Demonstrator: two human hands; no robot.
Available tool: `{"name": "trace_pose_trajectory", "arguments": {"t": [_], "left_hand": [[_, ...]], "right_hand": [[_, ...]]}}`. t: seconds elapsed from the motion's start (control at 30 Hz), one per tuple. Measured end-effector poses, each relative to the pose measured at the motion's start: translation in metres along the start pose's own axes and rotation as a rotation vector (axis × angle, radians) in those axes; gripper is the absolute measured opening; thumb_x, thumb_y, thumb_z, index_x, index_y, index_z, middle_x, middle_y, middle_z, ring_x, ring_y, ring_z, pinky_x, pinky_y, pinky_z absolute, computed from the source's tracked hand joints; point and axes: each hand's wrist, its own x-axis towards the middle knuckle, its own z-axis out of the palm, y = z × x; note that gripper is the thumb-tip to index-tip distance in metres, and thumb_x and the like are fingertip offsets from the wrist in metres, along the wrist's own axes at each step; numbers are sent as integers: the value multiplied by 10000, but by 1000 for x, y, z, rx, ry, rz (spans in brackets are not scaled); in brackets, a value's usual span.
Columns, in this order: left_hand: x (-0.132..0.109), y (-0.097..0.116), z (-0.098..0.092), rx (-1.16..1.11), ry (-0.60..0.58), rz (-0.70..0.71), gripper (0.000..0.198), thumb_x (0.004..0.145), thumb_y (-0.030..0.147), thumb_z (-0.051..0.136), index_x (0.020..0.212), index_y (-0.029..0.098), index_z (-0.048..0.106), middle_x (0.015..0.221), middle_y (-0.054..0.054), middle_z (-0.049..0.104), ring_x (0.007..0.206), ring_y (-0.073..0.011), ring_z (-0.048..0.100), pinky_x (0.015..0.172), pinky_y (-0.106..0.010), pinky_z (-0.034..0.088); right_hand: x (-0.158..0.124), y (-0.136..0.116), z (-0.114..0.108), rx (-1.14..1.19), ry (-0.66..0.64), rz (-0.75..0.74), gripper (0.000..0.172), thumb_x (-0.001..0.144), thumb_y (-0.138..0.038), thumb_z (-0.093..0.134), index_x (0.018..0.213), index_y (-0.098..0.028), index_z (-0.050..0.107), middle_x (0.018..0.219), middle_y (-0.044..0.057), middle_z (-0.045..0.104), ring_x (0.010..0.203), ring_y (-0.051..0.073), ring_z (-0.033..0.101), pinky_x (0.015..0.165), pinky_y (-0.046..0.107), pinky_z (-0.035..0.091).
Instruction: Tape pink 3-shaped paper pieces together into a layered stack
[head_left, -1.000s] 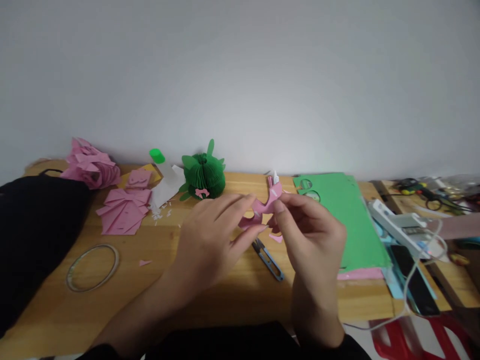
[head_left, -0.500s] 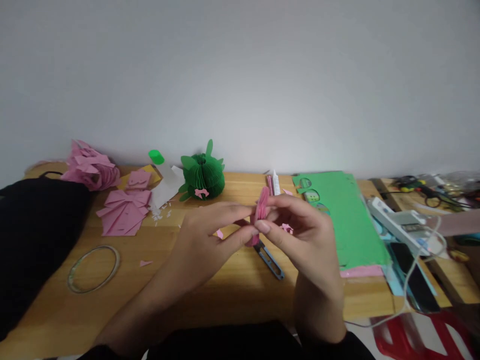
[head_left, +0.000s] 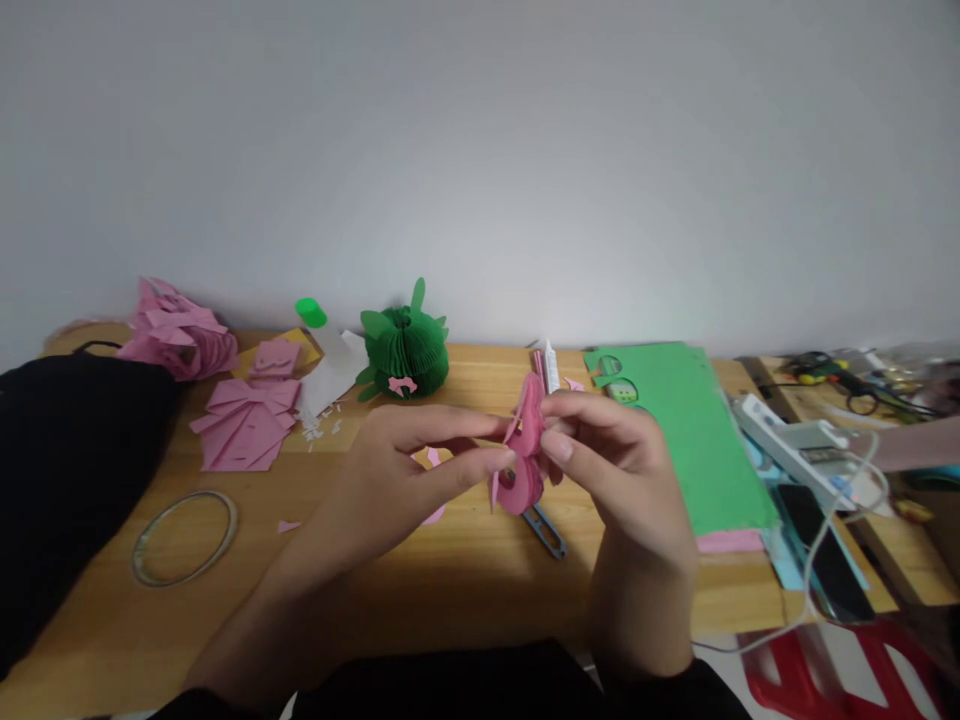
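Note:
Between both hands, above the table, is a layered pink paper cutout with rounded lobes. My left hand pinches its left side with thumb and index finger, where one thin layer stands off from the rest. From the right, the thumb and fingers of my right hand grip the thicker stack of layers. Beneath the cutout a grey-blue utility cutter lies on the wood, its upper end hidden. Pink paper scraps lie partly behind my left hand.
A green honeycomb paper ball stands near the wall. Left are folded pink paper pieces, a glue stick, a bangle and black cloth. Right are green paper sheets, a power strip and a phone.
The pink paper cutout has turned from nearly edge-on to show its lobed side, and its layers have spread apart. Both hands still hold it, my right hand slightly farther right.

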Motion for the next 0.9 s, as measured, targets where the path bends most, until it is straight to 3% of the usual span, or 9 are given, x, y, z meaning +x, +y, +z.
{"name": "trace_pose_trajectory", "arguments": {"t": [0.13,0.33,0.6,0.7,0.9], "left_hand": [[-2,0,-2,-27,-16,-18,143,856,214,628,847,228,770,750,3,777,630,-146,700,549,-210,552],[-1,2,-3,30,-21,18,252,902,238,561,709,199,718,632,11,704,545,-116,618,505,-204,497],[-4,1,3,-73,61,-57,118,832,246,648,914,195,716,797,-30,766,669,-167,713,585,-247,587],[-2,3,4,-51,27,-36,122,806,264,670,906,204,706,689,-3,742,614,-161,704,554,-236,582],[-1,4,8,-36,9,-91,61,774,190,676,833,187,693,718,-9,756,613,-139,709,548,-204,567]], "right_hand": [[2,0,0,57,19,15,110,791,-307,759,876,-238,752,599,-50,670,442,75,570,418,186,499],[5,2,-3,54,24,0,78,816,-298,739,877,-255,761,570,-57,649,451,82,576,400,181,481],[6,6,-3,-41,-6,29,88,853,-254,672,887,-208,739,556,-46,653,441,88,592,376,180,452],[6,6,-1,-44,-30,33,92,853,-251,667,869,-202,744,531,-52,638,428,77,578,369,165,434],[7,5,0,-10,-60,69,105,850,-250,658,871,-199,748,528,-48,634,433,70,558,387,163,424]]}}
